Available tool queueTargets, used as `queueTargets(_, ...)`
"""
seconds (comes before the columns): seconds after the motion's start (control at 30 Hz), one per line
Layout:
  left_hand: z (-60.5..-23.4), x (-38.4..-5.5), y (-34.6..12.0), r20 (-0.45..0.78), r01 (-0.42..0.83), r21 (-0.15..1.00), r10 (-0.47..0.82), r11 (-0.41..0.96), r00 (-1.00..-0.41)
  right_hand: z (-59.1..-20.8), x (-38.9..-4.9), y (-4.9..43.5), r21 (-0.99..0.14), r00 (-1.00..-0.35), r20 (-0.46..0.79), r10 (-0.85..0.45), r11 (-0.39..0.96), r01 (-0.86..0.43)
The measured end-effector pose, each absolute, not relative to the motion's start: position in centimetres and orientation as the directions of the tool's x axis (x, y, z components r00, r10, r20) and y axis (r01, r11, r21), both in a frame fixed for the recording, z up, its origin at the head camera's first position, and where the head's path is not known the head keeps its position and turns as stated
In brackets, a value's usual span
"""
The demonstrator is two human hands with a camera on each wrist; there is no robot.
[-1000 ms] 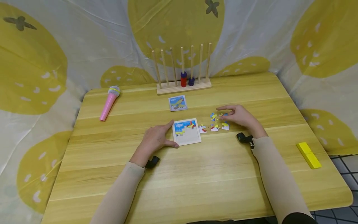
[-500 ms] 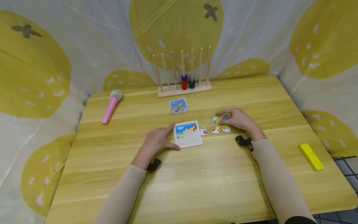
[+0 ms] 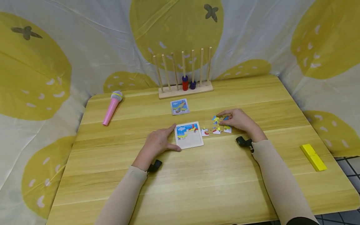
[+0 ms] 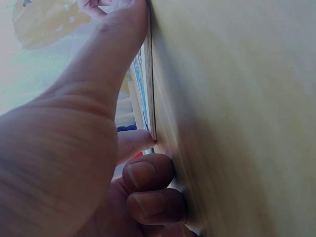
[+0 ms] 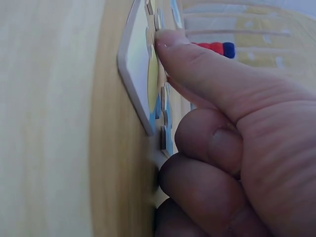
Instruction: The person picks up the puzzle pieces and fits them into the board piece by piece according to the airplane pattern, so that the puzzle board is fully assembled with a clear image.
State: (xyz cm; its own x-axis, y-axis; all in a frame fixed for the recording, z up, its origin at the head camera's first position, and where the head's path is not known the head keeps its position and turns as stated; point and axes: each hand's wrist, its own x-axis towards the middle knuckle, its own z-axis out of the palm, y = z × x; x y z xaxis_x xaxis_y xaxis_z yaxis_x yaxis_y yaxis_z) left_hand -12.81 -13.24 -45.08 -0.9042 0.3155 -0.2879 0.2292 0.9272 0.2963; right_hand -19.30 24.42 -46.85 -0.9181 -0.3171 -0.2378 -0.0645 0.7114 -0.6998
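Note:
My left hand [image 3: 158,140] holds a square jigsaw tray [image 3: 191,143] by its left side, thumb at the near corner and index finger at the far corner. Part of an airplane picture fills the tray's upper area; its lower part is bare. In the left wrist view, the other fingers [image 4: 148,173] curl beside the tray's edge. To the tray's right, my right hand [image 3: 239,119] pinches a blue-and-yellow puzzle piece [image 3: 215,119] between thumb and index finger, low over the table. Several loose pieces lie around it, including one with white and red [image 3: 205,132]. The right hand partly hides others.
Behind the tray lies an airplane picture card [image 3: 180,107]. A wooden peg stand [image 3: 174,93] with red and dark blue beads stands at the back. A pink toy microphone [image 3: 111,111] lies at left, a yellow block [image 3: 313,157] at right.
The head view has shifted slightly. My right thumb and index finger have settled onto the pieces and then stay nearly still. My left hand keeps its place on the tray.

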Motion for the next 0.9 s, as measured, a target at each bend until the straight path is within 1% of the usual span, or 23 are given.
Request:
queueTargets(0.2, -44.9, -12.8, -13.3, -0.277, 0.232, 0.300, 0.317, 0.925, -0.907, -46.8, -19.4, 24.2, -0.692, -0.923, -0.216, -0.318, 0.717, -0.085)
queueTargets(0.5, -44.8, -12.7, -13.4, -0.262, 0.250, 0.285, 0.326, 0.925, -0.908, -47.3, -19.5, 24.0, -0.636, -0.929, -0.129, -0.348, 0.747, -0.192)
queueTargets(0.7, -44.9, -12.7, -13.3, -0.270, 0.244, 0.286, 0.322, 0.927, -0.907, -47.2, -19.2, 23.6, -0.672, -0.927, -0.107, -0.359, 0.714, -0.199)
queueTargets(0.8, -45.0, -12.7, -13.3, -0.269, 0.246, 0.284, 0.323, 0.927, -0.907, -46.7, -18.8, 22.3, -0.699, -0.918, -0.100, -0.384, 0.683, -0.209)
queueTargets(0.9, -44.9, -12.6, -13.3, -0.272, 0.248, 0.282, 0.325, 0.927, -0.906, -46.3, -18.2, 20.3, -0.724, -0.895, -0.100, -0.435, 0.649, -0.235)
